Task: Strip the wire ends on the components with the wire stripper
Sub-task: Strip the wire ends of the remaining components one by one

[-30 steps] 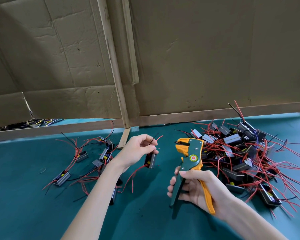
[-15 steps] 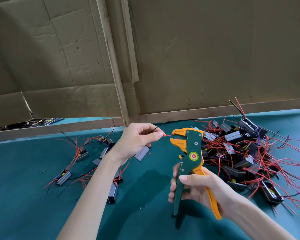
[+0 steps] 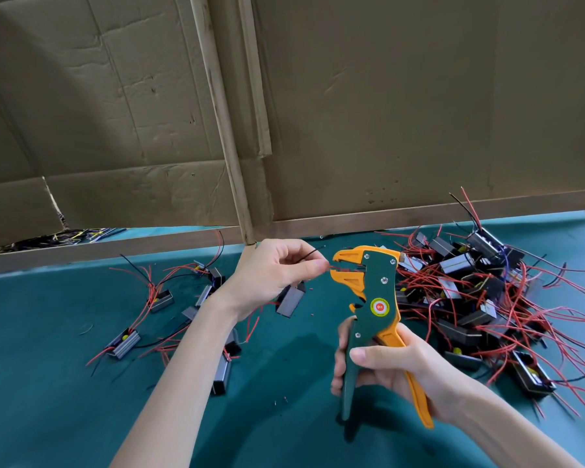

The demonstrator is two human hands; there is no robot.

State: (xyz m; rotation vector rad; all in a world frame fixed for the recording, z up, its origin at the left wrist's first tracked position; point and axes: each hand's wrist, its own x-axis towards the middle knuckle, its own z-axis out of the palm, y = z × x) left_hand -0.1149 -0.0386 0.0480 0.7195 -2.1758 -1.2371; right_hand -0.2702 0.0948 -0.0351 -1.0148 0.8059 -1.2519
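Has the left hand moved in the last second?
Yes. The left hand has shifted right, away from the wooden post, bringing its pinched red wire to the jaws of the wire stripper.

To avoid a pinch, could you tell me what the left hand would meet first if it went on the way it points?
Probably the wire stripper, its orange head just right of the left hand; the pinched red wire reaches it.

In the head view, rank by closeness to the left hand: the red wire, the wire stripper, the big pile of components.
1. red wire: pinched by the left hand.
2. wire stripper: just right of it, in the right hand.
3. pile of components: farthest, at far right.
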